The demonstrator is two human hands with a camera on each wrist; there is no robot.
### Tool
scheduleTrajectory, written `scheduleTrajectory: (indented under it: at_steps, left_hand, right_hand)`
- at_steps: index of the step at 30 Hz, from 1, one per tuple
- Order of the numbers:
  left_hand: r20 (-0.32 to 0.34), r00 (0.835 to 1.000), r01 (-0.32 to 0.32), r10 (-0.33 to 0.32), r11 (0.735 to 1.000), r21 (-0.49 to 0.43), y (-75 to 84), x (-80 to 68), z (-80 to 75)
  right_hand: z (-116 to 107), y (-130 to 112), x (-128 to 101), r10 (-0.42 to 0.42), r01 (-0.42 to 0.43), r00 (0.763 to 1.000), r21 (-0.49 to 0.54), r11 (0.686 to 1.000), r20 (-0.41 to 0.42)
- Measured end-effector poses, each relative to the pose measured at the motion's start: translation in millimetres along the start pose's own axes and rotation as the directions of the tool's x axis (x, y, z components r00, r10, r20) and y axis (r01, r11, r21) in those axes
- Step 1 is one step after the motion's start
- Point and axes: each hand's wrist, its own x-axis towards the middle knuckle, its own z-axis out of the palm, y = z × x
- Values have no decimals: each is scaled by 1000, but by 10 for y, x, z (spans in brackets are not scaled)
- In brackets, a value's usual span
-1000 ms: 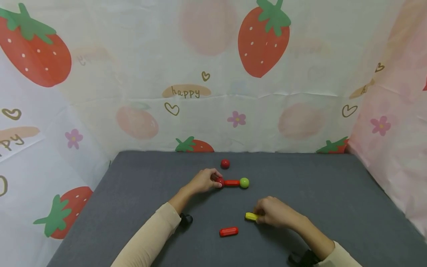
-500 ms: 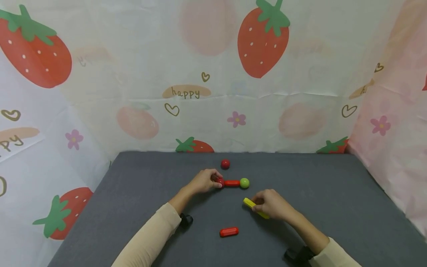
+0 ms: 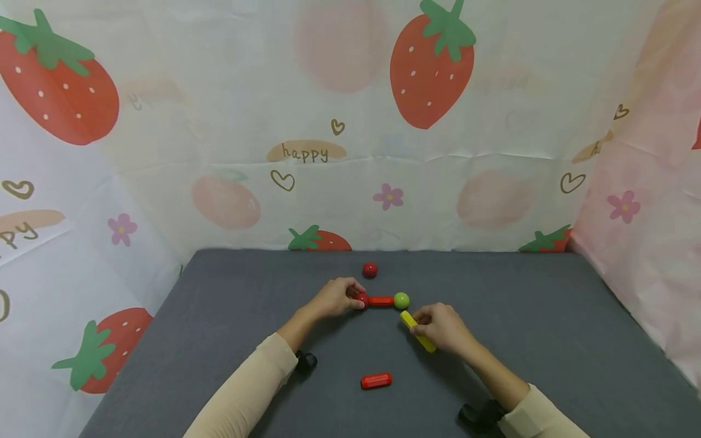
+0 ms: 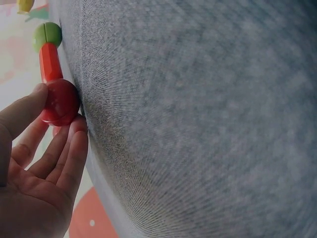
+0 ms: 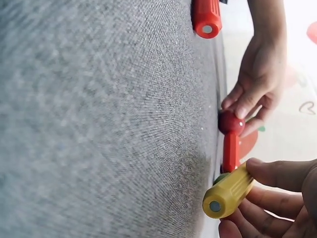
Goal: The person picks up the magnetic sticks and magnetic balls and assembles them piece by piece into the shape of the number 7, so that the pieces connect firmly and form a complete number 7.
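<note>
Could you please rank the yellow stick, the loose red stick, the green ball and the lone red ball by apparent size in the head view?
1. yellow stick, partly hidden by the right hand, and loose red stick: about alike, so unranked.
2. green ball and lone red ball: alike; the red one lies farther off.

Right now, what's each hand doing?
Left hand: pinching the red ball.
Right hand: holding the yellow stick.

Fingers (image 4: 74, 148) on red ball (image 4: 60, 102)
</note>
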Motion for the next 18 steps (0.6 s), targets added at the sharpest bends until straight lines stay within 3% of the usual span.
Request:
scheduleTrajectory:
  at_steps: [10,18]
  left_hand:
    - [-2,1000,23,-23,1000,0,17,17,8]
    - [1,1000,14,-14,1000,3,5,5,8]
  right_hand:
    - [50,-34,67,21,-23,1000,-98,995,-22]
    - [187,-156,92,-6,15,999,-174,985,51]
